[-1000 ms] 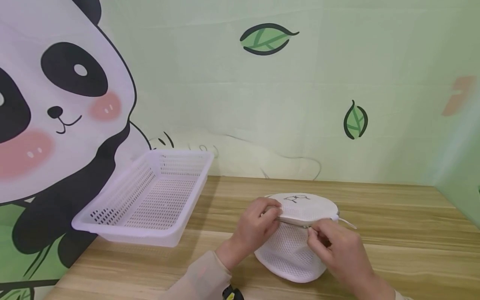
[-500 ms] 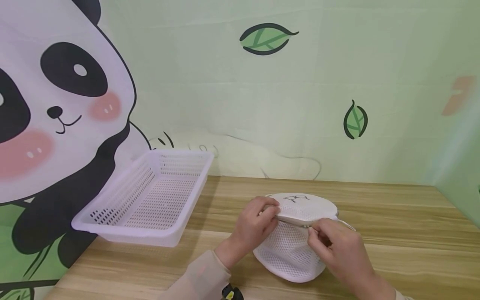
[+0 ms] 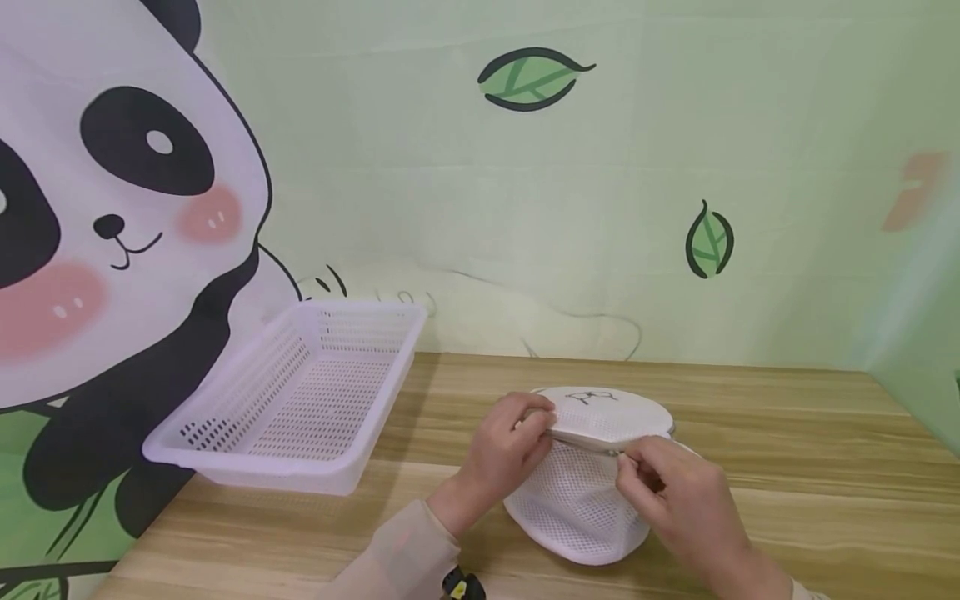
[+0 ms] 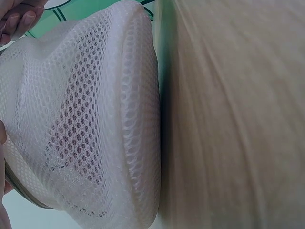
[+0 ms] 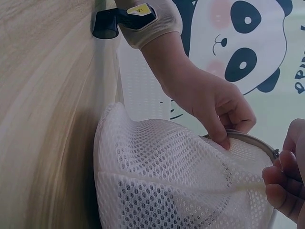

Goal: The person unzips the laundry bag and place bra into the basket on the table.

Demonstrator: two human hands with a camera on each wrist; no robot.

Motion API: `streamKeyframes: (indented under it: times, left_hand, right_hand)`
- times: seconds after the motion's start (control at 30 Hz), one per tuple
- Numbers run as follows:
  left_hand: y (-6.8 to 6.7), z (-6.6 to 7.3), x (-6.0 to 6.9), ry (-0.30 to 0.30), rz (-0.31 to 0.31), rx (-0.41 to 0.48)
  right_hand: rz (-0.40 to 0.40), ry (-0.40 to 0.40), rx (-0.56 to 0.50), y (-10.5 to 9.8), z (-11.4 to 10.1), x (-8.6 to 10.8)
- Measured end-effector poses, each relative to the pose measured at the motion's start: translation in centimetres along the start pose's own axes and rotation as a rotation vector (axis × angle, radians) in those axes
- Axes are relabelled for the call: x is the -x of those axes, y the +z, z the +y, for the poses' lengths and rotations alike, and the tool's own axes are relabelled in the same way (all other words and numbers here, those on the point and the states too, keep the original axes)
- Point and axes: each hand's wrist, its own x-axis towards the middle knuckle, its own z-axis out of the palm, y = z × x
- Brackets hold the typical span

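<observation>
White round-lidded mesh-fabric bag [image 3: 577, 508] is stood upright on the light-brown wood-grain tabletop [image 3: 832, 475], right of centre in head view, w/ both hands set on its upper rim. Bag's rim is pinched on one side btwn thumb & curled fingers of the L hand [image 3: 504, 442]; curved grey-brown zip [image 3: 585, 447] is pinched near its small metal pull [image 5: 276, 153] by the R hand [image 3: 678, 496], fingers curled; exact hold on pull can't be told. Parts of rim & zip are blocked from head view by the hands. Off to the left, well apart from bag, a white rectangular perforated plastic basket [image 3: 345, 473] is placed. Behind, a pale-green sheet [image 3: 420, 183] is hung, printed w/ panda & leaves. A beige sleeve [image 3: 408, 546] is worn on L arm, w/ a black device w/ yellow label [image 5: 136, 16] at the wrist. Re materials: bag wall is soft, creased, open honeycomb-type mesh, w/ rounded base edge; lid [image 3: 615, 421] is flattish, oval-looking, marked w/ a dark line drawing; basket is stiff, slotted, smooth-rimmed.
</observation>
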Motion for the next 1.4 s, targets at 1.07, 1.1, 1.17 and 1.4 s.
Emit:
streamKeyframes:
  times: [1.07, 1.1, 1.17, 1.4]
  left_hand:
    - [-0.1, -0.5, 0.1, -0.039, 0.002, 0.006]
    - [-0.2, -0.4, 0.1, -0.045, -0.003, 0.007]
    - [-0.2, -0.4, 0.1, -0.057, -0.012, 0.008]
    - [-0.1, -0.5, 0.2, -0.053, -0.001, 0.007]
  right_hand:
    - [0.012, 0.028, 0.001, -0.6, 0.9, -0.2]
    - [0.011, 0.029, 0.001, -0.7, 0.9, -0.3]
    - [0.006, 0.033, -0.004, -0.7, 0.9, -0.3]
    - [-0.034, 0.062, 0.006, -1.0, 0.9, -0.5]
